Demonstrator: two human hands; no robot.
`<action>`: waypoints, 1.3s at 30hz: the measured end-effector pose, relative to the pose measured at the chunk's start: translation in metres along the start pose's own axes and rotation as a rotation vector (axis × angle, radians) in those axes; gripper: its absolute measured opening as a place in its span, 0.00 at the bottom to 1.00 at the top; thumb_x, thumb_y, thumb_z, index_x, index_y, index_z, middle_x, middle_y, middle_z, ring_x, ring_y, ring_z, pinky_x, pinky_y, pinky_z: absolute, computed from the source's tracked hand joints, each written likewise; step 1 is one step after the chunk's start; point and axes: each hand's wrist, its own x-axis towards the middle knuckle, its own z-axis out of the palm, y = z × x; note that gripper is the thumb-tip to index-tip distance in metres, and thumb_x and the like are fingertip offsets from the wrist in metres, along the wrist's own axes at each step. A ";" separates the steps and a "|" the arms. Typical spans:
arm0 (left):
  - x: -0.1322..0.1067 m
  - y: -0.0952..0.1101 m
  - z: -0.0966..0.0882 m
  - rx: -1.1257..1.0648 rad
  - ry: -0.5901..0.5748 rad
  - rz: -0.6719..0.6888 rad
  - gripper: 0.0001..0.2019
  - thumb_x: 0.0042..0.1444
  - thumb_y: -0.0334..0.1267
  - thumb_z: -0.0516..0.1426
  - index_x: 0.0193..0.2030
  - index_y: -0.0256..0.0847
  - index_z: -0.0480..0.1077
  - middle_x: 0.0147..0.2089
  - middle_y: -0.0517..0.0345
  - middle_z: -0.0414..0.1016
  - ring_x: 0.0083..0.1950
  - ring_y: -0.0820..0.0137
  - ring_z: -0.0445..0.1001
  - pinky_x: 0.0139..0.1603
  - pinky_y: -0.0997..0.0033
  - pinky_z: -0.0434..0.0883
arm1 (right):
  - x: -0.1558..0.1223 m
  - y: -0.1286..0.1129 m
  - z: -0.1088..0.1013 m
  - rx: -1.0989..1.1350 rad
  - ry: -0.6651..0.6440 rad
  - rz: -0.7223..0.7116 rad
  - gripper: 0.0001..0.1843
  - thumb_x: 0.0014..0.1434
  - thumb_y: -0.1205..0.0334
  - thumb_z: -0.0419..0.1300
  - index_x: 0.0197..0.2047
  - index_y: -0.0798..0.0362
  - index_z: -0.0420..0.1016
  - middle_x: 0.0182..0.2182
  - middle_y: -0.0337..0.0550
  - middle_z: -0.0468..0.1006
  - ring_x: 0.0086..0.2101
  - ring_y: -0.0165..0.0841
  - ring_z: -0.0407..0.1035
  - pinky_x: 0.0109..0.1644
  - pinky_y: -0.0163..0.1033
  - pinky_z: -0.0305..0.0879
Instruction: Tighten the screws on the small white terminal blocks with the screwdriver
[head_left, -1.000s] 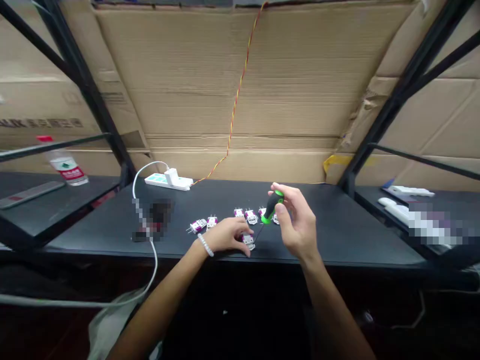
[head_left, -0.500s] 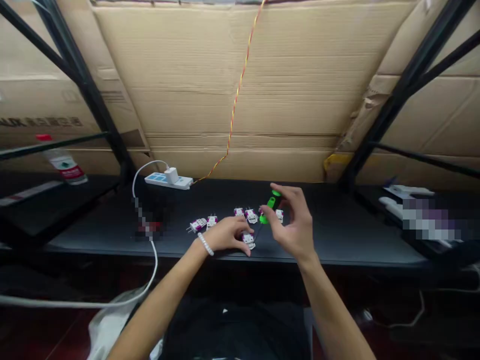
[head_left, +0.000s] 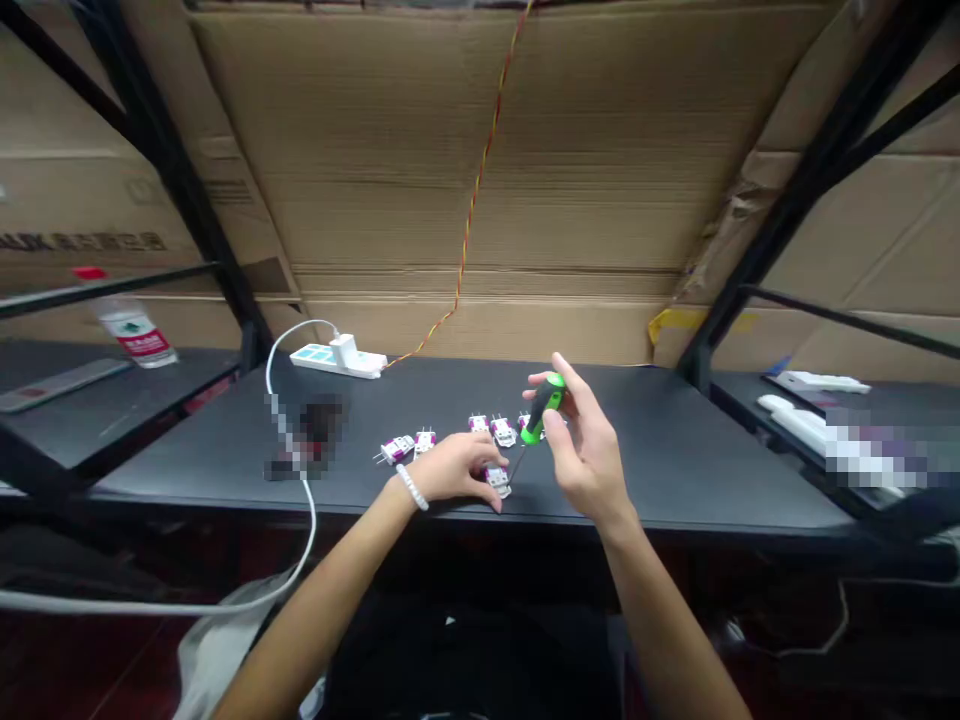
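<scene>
My left hand (head_left: 459, 468), with a white bead bracelet at the wrist, is closed on a small white and purple plug (head_left: 496, 480) and presses it to the dark tabletop. In my right hand (head_left: 589, 440) is a green and black screwdriver (head_left: 544, 405), gripped by its handle between thumb and fingers. Its thin shaft slants down to the left, and the tip reaches the held plug's right side. Whether the tip sits in a screw is too small to tell. Behind my hands lie more such plugs (head_left: 502, 431); a pair (head_left: 395, 449) rests to the left.
A white power strip (head_left: 360, 364) with an adapter lies at the back left, fed by a twisted red-yellow wire (head_left: 471, 215). A white cable (head_left: 309, 530) crosses the table's left part. Black shelf posts flank both sides; a bottle (head_left: 139, 330) stands on the left shelf.
My right hand's fingers have shifted around the screwdriver handle, which now leans further right at the top and appears turned. My left hand and the plug stay in place.
</scene>
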 end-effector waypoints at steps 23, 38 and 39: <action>-0.001 0.001 -0.001 -0.002 0.001 0.004 0.30 0.52 0.62 0.72 0.51 0.39 0.82 0.40 0.55 0.75 0.38 0.67 0.73 0.39 0.71 0.68 | -0.001 -0.001 0.000 -0.010 0.038 0.005 0.29 0.71 0.60 0.59 0.73 0.42 0.65 0.57 0.50 0.78 0.50 0.42 0.78 0.55 0.53 0.78; -0.001 0.001 -0.001 0.007 -0.004 0.009 0.32 0.51 0.64 0.71 0.51 0.38 0.81 0.40 0.55 0.74 0.37 0.67 0.73 0.39 0.71 0.69 | 0.002 -0.004 -0.003 -0.054 0.064 -0.029 0.27 0.71 0.61 0.57 0.72 0.45 0.67 0.61 0.52 0.78 0.58 0.46 0.75 0.62 0.56 0.74; -0.001 0.001 -0.001 0.006 -0.003 0.011 0.32 0.51 0.64 0.71 0.51 0.38 0.81 0.40 0.55 0.74 0.37 0.67 0.73 0.39 0.70 0.69 | 0.002 -0.004 -0.003 -0.081 0.075 -0.041 0.26 0.70 0.60 0.59 0.70 0.45 0.70 0.60 0.52 0.78 0.57 0.46 0.74 0.60 0.55 0.75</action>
